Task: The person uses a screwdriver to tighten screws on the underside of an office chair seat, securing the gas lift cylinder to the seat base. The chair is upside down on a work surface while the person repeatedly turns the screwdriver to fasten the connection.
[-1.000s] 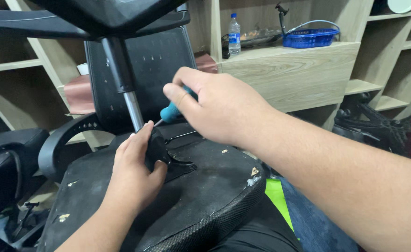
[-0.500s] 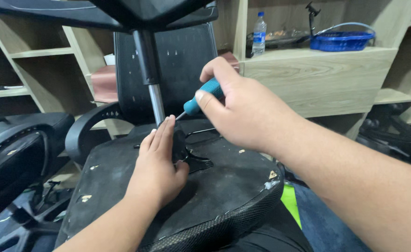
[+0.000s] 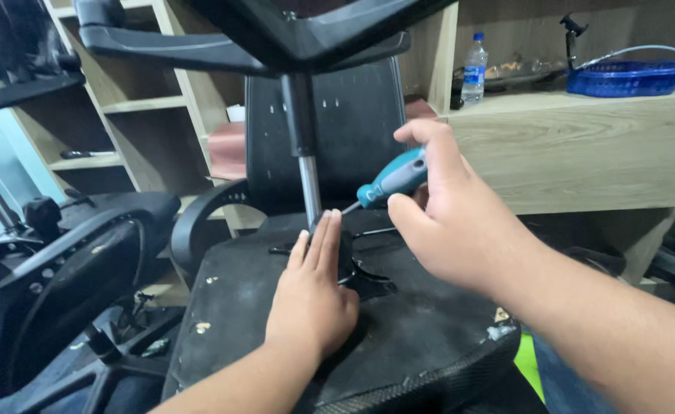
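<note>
An upturned black office chair seat point(image 3: 245, 307) lies in front of me, its gas-lift column point(image 3: 304, 149) rising to the chair base point(image 3: 276, 38) overhead. My left hand point(image 3: 312, 295) rests flat on the seat underside, fingertips touching the black metal mechanism point(image 3: 364, 274) at the foot of the column. My right hand point(image 3: 448, 218) grips a teal-handled screwdriver point(image 3: 393, 180), its thin shaft slanting down toward the column's foot beside my left fingertips. The tip is hidden behind them.
A black chair backrest point(image 3: 353, 123) stands behind the seat. More black chair parts point(image 3: 69, 261) lie at the left. Wooden shelving point(image 3: 146, 130) lines the back, with a plastic water bottle point(image 3: 473, 69) and a blue basket point(image 3: 629, 77) on the counter point(image 3: 583, 146) at right.
My view has shifted, so the chair sits further right. My right hand has lifted a little with the screwdriver; my left hand stays flat on the seat underside.
</note>
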